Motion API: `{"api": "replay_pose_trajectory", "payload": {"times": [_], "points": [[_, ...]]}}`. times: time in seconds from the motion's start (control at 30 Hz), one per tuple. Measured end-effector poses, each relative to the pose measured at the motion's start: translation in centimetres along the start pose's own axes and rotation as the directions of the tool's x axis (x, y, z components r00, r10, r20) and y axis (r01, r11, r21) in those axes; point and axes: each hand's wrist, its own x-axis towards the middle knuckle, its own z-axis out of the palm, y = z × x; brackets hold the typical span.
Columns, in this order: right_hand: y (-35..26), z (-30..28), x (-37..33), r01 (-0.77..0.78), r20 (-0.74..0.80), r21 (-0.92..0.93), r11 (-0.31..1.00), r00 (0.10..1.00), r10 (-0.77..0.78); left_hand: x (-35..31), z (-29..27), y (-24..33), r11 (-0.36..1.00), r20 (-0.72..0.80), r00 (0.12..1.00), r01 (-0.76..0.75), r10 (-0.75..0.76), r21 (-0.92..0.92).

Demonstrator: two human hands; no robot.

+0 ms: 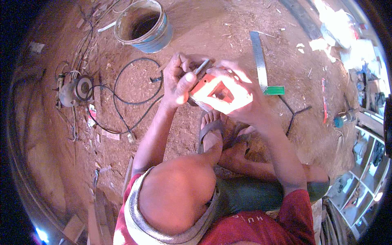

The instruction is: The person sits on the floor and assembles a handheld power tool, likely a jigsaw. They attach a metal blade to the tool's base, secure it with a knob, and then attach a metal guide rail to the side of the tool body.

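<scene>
A bent knee lies nearest. Both hands grip an orange tool: left hand closed at nine o'clock, right hand clasping three o'clock. Sawdust floor lies open toward twelve.

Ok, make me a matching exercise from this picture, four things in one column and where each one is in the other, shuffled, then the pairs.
Things:
1. bucket
2. metal square ruler
3. circular saw
4. orange tool

Places:
A. on the ground at far left, its black cable looping beside it
B. held between left hand and right hand
C. on the ground right of the hands
D. standing at the top, open

Pairs: 1-D, 2-C, 3-A, 4-B
</scene>
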Motion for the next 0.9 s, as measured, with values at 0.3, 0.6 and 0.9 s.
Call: {"api": "replay_pose_trajectory", "payload": {"times": [0.3, 0.6, 0.9], "points": [[0.1, -0.4, 0.9, 0.058, 0.056, -0.025, 0.998, 0.997, -0.056, -4.5, 0.2, 1.6, 0.976, -0.325, 0.945, 0.046, 0.026, 0.212], [-0.1, 0.1, 0.1, 0.120, 0.082, -0.031, 0.992, 0.990, -0.117, -5.0, 0.4, 2.7, 0.972, -0.397, 0.918, 0.091, 0.002, 0.216], [-0.8, 0.6, -0.4, -0.026, 0.034, 0.022, 0.999, 0.999, 0.025, -9.1, -2.2, 3.3, 0.808, -0.387, 0.903, 0.082, 0.188, 0.584]]}}
